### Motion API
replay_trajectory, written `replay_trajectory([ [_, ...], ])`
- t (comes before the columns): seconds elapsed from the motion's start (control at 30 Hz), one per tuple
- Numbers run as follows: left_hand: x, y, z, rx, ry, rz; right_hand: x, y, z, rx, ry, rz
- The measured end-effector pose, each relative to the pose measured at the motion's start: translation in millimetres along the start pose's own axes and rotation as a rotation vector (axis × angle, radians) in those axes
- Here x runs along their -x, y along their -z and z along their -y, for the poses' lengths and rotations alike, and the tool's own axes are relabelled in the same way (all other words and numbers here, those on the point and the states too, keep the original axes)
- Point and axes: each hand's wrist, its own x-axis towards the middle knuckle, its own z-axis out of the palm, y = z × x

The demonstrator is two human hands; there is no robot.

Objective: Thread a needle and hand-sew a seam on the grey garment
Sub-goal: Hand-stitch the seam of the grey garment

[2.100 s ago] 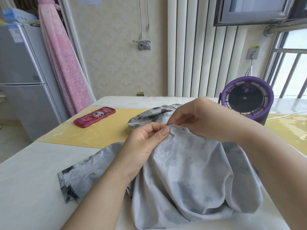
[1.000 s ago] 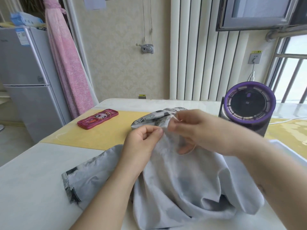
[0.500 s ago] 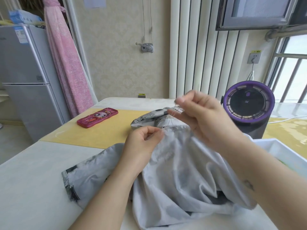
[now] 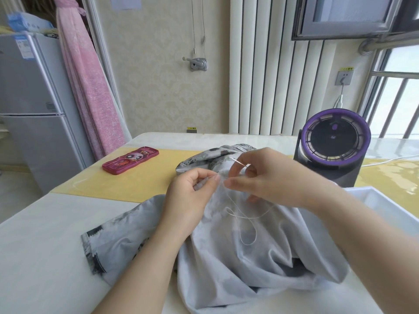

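Note:
The grey garment lies bunched on the white table in front of me. My left hand pinches a raised fold of its edge between thumb and fingers. My right hand is just right of it and pinches a thin silver needle that points up and left. A white thread hangs from the needle and falls in a loose loop over the cloth.
A pink phone case lies on the yellow mat to the left. A purple round fan stands at the right, a white tray in front of it. A fridge stands left of the table.
My right hand rose with the needle, pulling thread through, and has come back down close to the left hand. Slack thread now lies looped on the cloth. My left hand kept its pinch.

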Motion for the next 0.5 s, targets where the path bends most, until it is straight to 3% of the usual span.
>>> replay_trajectory([
  [0.1,1.0,0.0,-1.6,0.021,-0.009,0.015,-4.5,-16.0,-2.3,0.163,0.072,-0.107],
  [0.23,1.1,0.9,-1.0,0.021,-0.02,0.016,-9.1,-19.4,-5.7,0.175,0.128,-0.122],
  [0.4,0.5,1.9,0.4,-0.015,0.009,-0.004,-7.3,-7.2,-3.5,-0.477,0.176,-0.083],
  [0.5,0.3,2.7,-0.8,-0.039,-0.006,-0.003,-6.9,-7.5,-0.9,-0.64,0.21,-0.01],
])
